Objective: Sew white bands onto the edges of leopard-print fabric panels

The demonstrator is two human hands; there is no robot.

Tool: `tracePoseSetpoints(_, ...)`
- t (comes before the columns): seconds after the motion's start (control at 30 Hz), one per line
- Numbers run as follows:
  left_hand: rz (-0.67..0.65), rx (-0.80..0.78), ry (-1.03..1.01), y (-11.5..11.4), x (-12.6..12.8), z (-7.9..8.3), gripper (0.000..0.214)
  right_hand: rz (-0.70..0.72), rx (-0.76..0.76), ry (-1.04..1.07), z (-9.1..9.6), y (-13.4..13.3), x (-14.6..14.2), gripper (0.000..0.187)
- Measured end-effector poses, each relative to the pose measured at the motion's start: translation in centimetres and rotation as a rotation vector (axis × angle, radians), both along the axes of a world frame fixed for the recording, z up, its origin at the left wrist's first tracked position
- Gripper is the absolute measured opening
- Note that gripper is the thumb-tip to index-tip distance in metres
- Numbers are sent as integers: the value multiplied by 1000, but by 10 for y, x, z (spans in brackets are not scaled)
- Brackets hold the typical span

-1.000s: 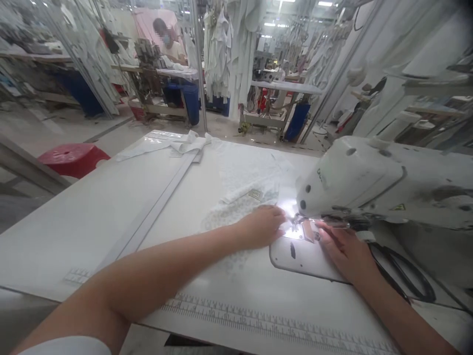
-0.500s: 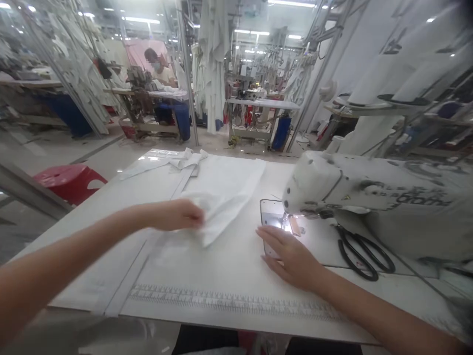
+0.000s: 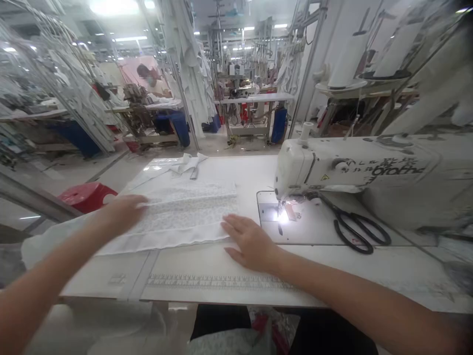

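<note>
White cloth [image 3: 188, 214] lies on the tabletop [image 3: 185, 268], running from the right hand's [image 3: 254, 245] spread, ungrasping fingers leftward past the left hand [image 3: 127, 213], whose fingers are blurred; whether they pinch it, I cannot tell.

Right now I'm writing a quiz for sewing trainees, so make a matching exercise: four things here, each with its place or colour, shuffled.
1. Scissors
2. Stool
3. Ruler scale
4. Right hand

A. along the table's front edge
B. at the white cloth's right end
C. red
D. beside the sewing machine

Pairs: 1-D, 2-C, 3-A, 4-B
</note>
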State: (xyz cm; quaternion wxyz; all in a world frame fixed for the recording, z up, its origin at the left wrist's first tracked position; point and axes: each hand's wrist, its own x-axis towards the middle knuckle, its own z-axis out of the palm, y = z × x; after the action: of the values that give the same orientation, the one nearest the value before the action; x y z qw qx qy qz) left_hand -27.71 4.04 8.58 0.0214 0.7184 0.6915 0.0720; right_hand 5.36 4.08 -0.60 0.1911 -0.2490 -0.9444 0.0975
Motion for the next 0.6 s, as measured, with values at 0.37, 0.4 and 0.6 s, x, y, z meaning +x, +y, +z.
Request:
tracePoseSetpoints(0.37, -305, -84, 10, 49, 193, -100, 52, -70, -99, -272, -5, -24, 88, 72)
tracePoseSetpoints(0.4, -328, -66, 16, 54, 202, -101, 51, -72, -78, -266, -5, -20, 98, 69)
tracePoseSetpoints(0.6, -449, 47, 10, 105, 240, -104, 43, -144, 49, -173, -12, 19, 139, 56)
